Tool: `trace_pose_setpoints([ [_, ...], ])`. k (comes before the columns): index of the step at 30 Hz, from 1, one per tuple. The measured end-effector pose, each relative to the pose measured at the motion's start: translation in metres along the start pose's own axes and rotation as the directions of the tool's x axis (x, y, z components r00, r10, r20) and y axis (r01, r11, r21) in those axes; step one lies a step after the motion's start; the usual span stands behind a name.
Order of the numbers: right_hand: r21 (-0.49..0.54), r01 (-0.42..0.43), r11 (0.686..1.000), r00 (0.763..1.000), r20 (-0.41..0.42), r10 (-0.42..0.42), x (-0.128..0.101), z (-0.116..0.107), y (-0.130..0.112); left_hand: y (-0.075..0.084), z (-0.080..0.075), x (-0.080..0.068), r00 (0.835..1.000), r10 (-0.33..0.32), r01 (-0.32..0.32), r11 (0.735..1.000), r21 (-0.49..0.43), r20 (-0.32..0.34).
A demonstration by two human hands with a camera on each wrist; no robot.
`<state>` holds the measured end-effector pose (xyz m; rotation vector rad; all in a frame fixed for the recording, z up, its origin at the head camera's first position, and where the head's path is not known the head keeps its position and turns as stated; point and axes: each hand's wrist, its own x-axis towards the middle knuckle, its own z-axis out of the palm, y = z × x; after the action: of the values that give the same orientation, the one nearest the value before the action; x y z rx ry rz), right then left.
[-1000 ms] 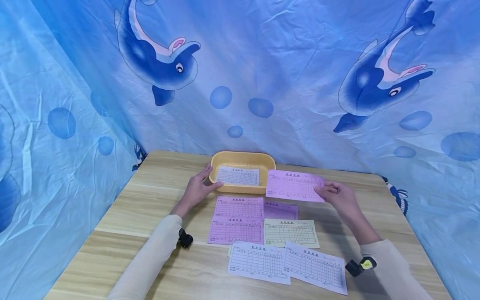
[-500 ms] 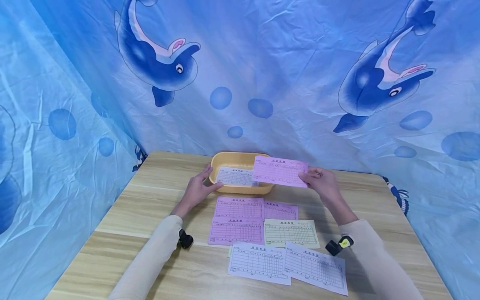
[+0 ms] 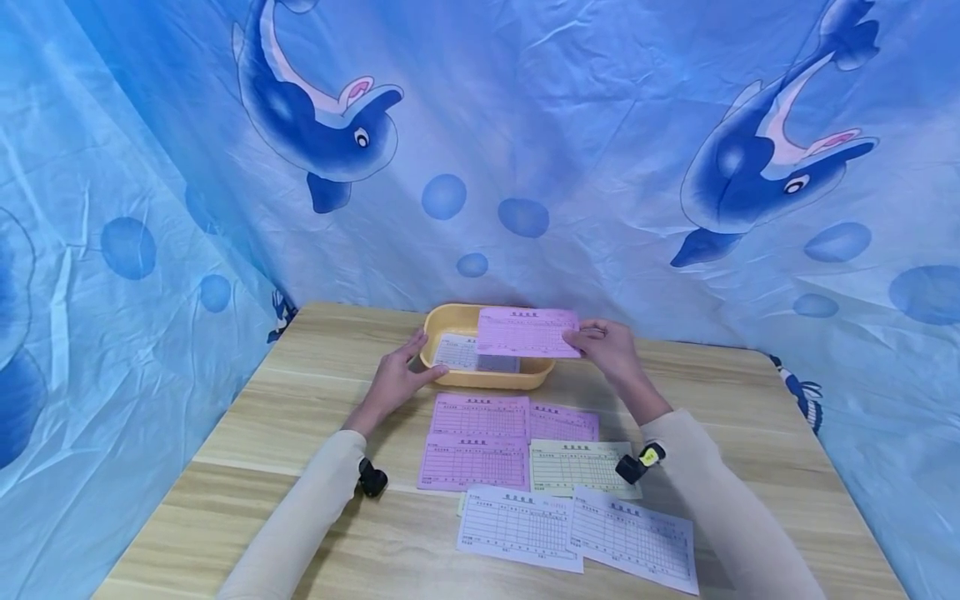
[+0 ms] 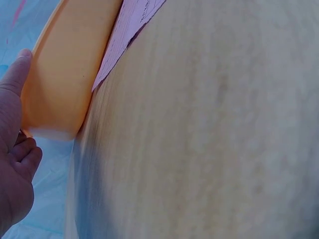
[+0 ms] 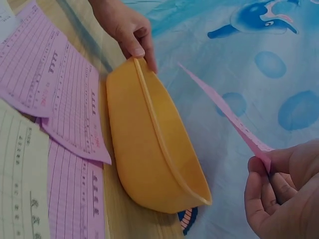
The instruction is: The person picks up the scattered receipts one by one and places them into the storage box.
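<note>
A yellow plastic basin (image 3: 442, 367) (image 5: 149, 164) (image 4: 65, 84) stands at the back of the wooden table (image 3: 300, 392), with a white form (image 3: 454, 352) lying inside it. My left hand (image 3: 395, 377) (image 4: 15, 149) (image 5: 124, 30) grips the basin's left rim, thumb on the near side. My right hand (image 3: 609, 348) (image 5: 279, 194) pinches the right edge of a pink form (image 3: 527, 332) (image 5: 224, 112) and holds it flat just above the basin, over the white form.
Several forms lie in front of the basin: pink ones (image 3: 480, 415) (image 3: 471, 462) (image 3: 564, 423), a pale yellow one (image 3: 573, 467) and two white ones (image 3: 519, 527) (image 3: 636, 537) near the front edge. Blue dolphin-print cloth (image 3: 525, 150) hangs behind and beside the table.
My right hand has carried the pink form leftwards from beside the basin to above it. The left hand has stayed on the basin's rim.
</note>
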<state>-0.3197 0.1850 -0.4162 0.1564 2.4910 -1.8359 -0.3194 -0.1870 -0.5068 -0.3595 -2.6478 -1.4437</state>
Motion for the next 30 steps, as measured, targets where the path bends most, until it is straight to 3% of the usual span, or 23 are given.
trace_pose_setpoints([
  [11,-0.024,0.036,0.999,0.998,-0.053,-0.037,0.017,0.041,-0.006,0.000,0.000,0.002,1.000,-0.004,0.004,1.000,-0.006,0.005],
  [30,-0.124,0.014,0.992,0.999,-0.030,-0.018,0.037,0.092,-0.004,-0.003,0.001,0.002,1.000,0.009,-0.009,1.000,-0.003,-0.001],
])
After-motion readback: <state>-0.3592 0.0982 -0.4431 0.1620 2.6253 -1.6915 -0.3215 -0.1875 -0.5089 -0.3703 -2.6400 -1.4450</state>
